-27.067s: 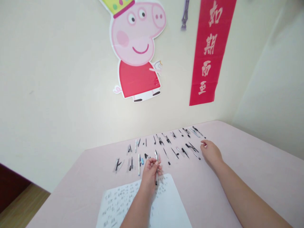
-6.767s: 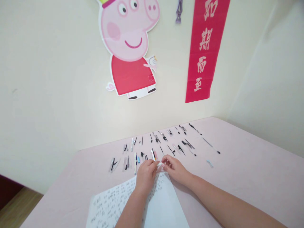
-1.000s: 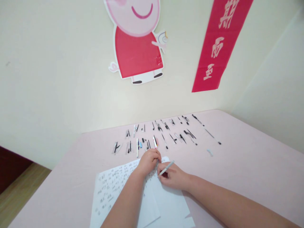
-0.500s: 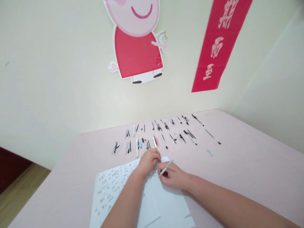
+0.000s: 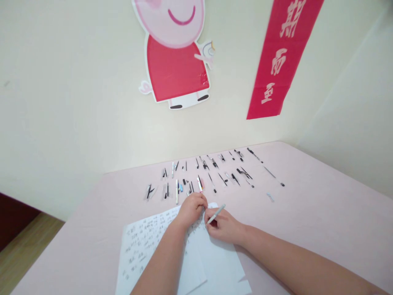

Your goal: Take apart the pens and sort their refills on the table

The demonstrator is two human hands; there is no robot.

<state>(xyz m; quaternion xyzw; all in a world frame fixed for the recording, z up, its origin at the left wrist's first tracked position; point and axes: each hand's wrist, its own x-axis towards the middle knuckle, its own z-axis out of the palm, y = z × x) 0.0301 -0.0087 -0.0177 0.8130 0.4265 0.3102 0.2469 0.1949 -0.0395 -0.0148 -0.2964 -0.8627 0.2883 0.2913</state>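
My right hand [image 5: 223, 226] grips a white pen [image 5: 216, 214] in a writing hold, its tip down on the white paper [image 5: 172, 254], which is covered in handwriting on its left part. My left hand [image 5: 192, 208] rests curled on the top edge of the same sheet, fingers closed, touching my right hand; whether it holds anything is hidden. Both forearms reach in from the bottom of the view across the pink table [image 5: 322, 221].
Several pens and pen parts [image 5: 202, 176] lie in rows beyond the paper, near the wall. A long thin refill [image 5: 270, 172] and a small clear cap [image 5: 270, 197] lie to the right. A cartoon pig sticker [image 5: 176, 53] and red banner [image 5: 281, 57] hang on the wall.
Over the last second my right hand has shifted the pen slightly on the paper; the left hand stays put. Earlier, both hands handled pen pieces above the sheet.
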